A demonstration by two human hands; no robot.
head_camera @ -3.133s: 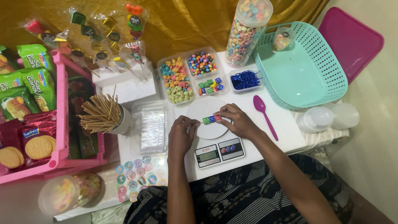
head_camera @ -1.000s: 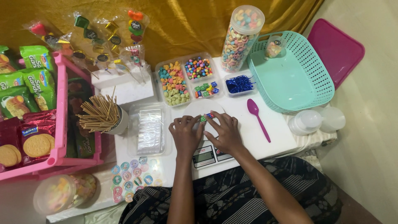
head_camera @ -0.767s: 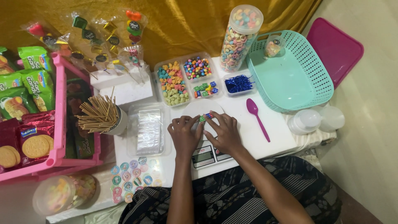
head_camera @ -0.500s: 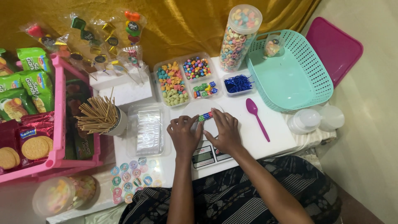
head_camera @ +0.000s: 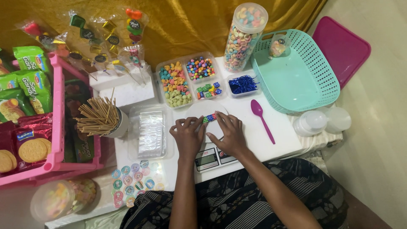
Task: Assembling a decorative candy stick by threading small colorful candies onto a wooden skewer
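Both hands rest on the round white plate of the kitchen scale (head_camera: 210, 144), which stands on the white worktop (head_camera: 280, 127). A short row of small coloured candies (head_camera: 209, 118) lies at the far edge of the plate, between the fingertips of the two hands. The left hand (head_camera: 187, 135) has its fingers (head_camera: 196, 123) curled, their tips touching the row's left end. The right hand (head_camera: 230, 132) has its fingers bent and pinches the right end. Just beyond the row sits the divided clear tray (head_camera: 186, 78) of sweets; a purple spoon (head_camera: 261, 118) lies near the right hand.
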